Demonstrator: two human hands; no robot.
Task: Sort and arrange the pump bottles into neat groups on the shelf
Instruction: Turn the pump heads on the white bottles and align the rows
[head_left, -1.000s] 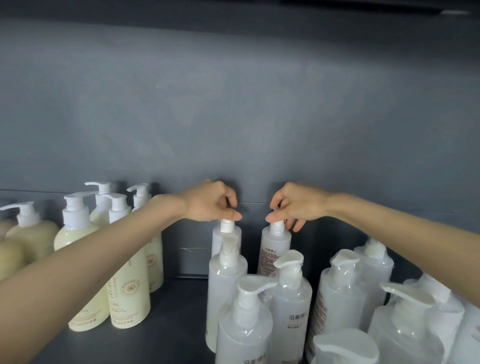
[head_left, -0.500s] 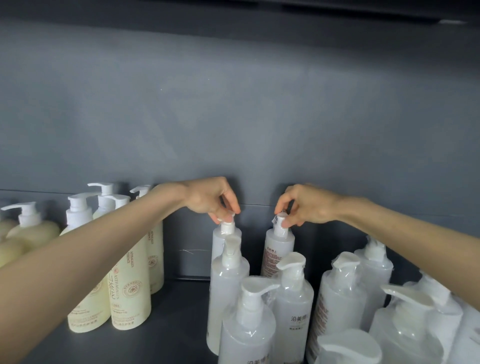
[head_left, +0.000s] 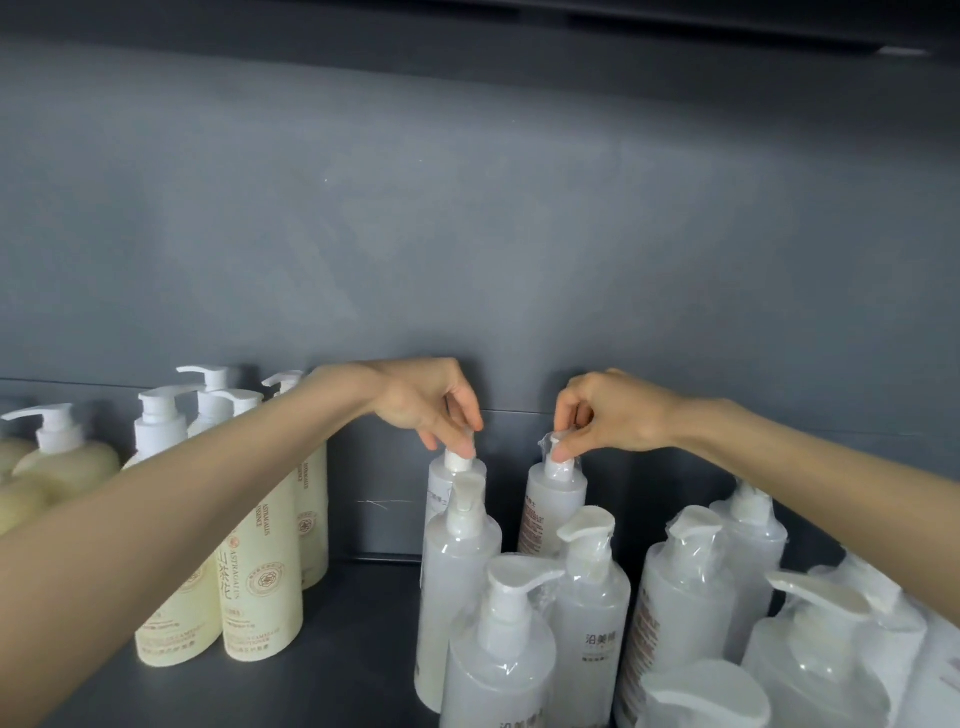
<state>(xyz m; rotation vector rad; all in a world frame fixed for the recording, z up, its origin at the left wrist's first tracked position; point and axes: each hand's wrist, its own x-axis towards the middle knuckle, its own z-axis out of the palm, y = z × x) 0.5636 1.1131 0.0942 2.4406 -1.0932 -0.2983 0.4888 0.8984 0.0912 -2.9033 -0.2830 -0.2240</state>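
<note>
Two translucent white pump bottles stand at the back of the dark shelf (head_left: 363, 623). My left hand (head_left: 426, 405) pinches the pump top of the back left white bottle (head_left: 439, 493). My right hand (head_left: 608, 415) pinches the plastic-wrapped pump top of the back right white bottle (head_left: 553, 509). Several more white pump bottles (head_left: 587, 613) stand in front of them and to the right. A group of cream-yellow pump bottles (head_left: 260, 571) stands at the left, partly hidden by my left forearm.
Rounder yellow bottles (head_left: 62, 467) sit at the far left edge. The grey back wall (head_left: 467, 234) rises right behind the bottles. A strip of bare shelf separates the cream group from the white group.
Both hands have shifted from resting over the two back pump tops to fingertip pinches on them; the right bottle sits slightly further right and its wrapped pump top now shows.
</note>
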